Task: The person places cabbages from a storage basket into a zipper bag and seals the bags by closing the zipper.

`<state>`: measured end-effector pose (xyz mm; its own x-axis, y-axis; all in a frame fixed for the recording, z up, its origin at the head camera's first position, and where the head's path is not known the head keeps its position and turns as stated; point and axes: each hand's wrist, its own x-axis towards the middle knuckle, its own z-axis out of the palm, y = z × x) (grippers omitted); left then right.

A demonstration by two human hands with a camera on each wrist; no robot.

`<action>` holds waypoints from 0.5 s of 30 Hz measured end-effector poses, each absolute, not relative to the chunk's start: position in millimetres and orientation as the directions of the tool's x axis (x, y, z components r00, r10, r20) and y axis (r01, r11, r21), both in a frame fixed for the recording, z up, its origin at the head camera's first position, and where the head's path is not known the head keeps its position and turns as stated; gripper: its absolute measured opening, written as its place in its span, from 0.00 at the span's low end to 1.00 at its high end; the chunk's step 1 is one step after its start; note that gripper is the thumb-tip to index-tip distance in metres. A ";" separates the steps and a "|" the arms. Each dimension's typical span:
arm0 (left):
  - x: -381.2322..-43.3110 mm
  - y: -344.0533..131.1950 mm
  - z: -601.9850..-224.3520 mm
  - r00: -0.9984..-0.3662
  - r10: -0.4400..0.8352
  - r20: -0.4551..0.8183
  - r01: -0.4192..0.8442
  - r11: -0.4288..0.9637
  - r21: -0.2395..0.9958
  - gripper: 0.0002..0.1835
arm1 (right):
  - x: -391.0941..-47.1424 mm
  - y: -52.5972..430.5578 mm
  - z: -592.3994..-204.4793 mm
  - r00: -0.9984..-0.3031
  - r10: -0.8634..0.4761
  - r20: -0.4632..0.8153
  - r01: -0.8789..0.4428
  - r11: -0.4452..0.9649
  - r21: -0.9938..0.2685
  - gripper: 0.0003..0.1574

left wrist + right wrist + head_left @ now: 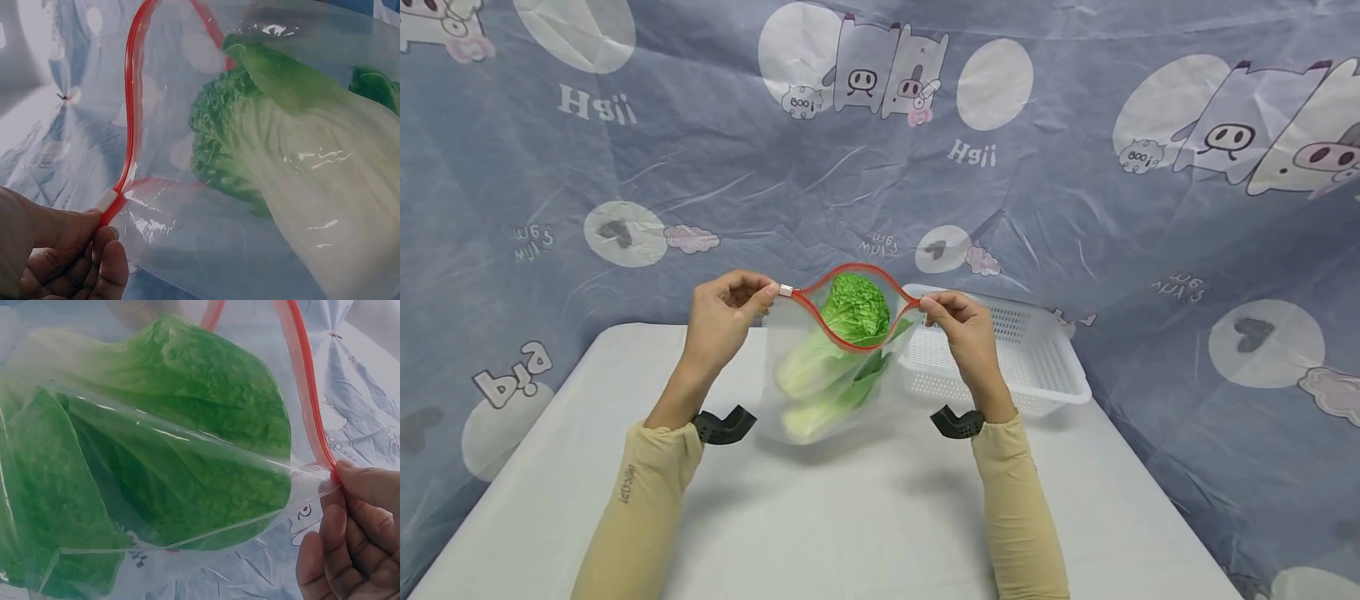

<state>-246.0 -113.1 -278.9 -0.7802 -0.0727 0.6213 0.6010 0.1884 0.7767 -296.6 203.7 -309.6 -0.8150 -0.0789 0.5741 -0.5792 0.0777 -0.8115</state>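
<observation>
Between the two hands hangs a clear zip bag with a red zip edge, its mouth spread into an oval. My left hand pinches the left corner by the white slider. At the opposite corner my right hand pinches the red edge between thumb and forefinger. Inside lies a napa cabbage, its frilly green top toward the mouth and its pale stalk lower down. Broad green leaves press close to the plastic in the right wrist view. A second pale stalk shows low in the bag.
A white perforated plastic basket stands at the back right of the white table, partly behind the right hand. A blue-grey printed cloth hangs behind and around the table. Both forearms wear tan sleeves, with black wrist mounts.
</observation>
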 end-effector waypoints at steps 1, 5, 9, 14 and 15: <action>-249.0 -115.9 -281.2 -0.777 -0.082 0.625 0.604 0.186 0.775 0.09 | -296.7 204.5 -309.5 -0.814 -0.073 0.576 -0.581 0.075 -0.811 0.09; -261.2 -126.9 -290.6 -0.776 -0.132 0.617 0.596 0.164 0.786 0.10 | -296.8 206.6 -309.0 -0.811 -0.043 0.583 -0.585 0.039 -0.810 0.10; -267.3 -135.1 -294.0 -0.764 -0.185 0.618 0.601 0.142 0.786 0.12 | -298.3 208.8 -309.3 -0.807 -0.025 0.590 -0.590 0.011 -0.807 0.09; -269.8 -141.1 -292.8 -0.759 -0.227 0.611 0.599 0.126 0.791 0.11 | -299.7 211.0 -309.0 -0.800 -0.027 0.600 -0.600 0.007 -0.800 0.09; -269.6 -141.6 -292.4 -0.761 -0.232 0.606 0.595 0.124 0.794 0.11 | -299.8 211.3 -308.8 -0.799 -0.030 0.601 -0.602 0.008 -0.799 0.09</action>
<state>-269.6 -141.6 -292.4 -0.7607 -0.2319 0.6062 0.5949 0.1244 0.7941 -299.8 211.3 -308.8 -0.7986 -0.0295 0.6011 -0.6015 0.0084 -0.7988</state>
